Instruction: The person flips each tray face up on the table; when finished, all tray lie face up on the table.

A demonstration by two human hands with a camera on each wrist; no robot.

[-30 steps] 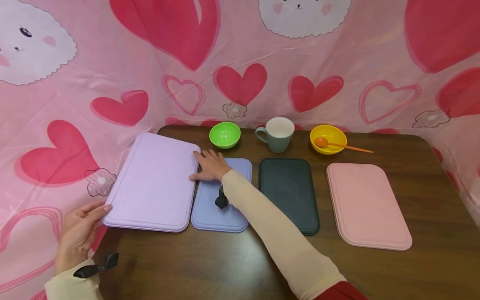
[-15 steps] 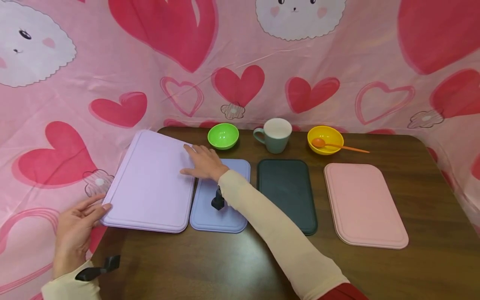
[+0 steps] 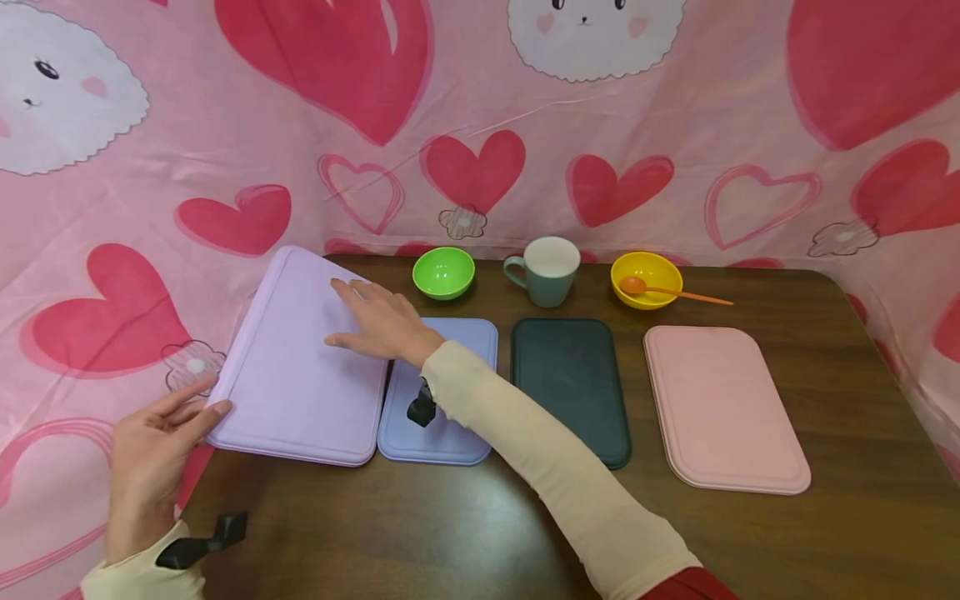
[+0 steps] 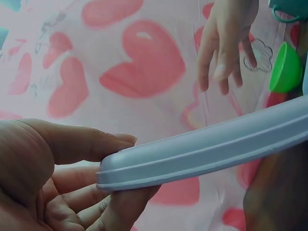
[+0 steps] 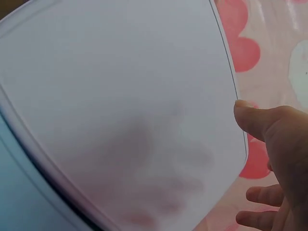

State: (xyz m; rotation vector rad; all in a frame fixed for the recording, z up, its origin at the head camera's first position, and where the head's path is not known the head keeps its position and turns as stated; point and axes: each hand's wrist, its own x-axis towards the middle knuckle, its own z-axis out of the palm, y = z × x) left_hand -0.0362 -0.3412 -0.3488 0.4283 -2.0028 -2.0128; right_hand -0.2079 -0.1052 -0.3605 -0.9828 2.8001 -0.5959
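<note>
A lavender cutting board (image 3: 300,367) tilts at the table's left end, its left side raised and its right edge down beside a blue board (image 3: 442,417). My left hand (image 3: 153,458) pinches its near left corner, thumb on top and fingers beneath, as the left wrist view shows at the board's rim (image 4: 207,151). My right hand (image 3: 382,321) hovers over the board's right half with fingers spread, apparently holding nothing. In the right wrist view its thumb and fingers (image 5: 264,120) appear by the board's edge, and a hand-shaped shadow falls on the board (image 5: 120,62).
Right of the blue board lie a dark green board (image 3: 573,383) and a pink board (image 3: 723,408). Along the back stand a green bowl (image 3: 444,273), a mug (image 3: 550,283) and a yellow bowl (image 3: 637,300) with an orange spoon (image 3: 693,297). A printed curtain (image 3: 480,100) hangs behind.
The lavender board's left side has risen, so it tilts more steeply. My right hand has moved left, from the board's right edge to over its surface. My left hand keeps its pinch.
</note>
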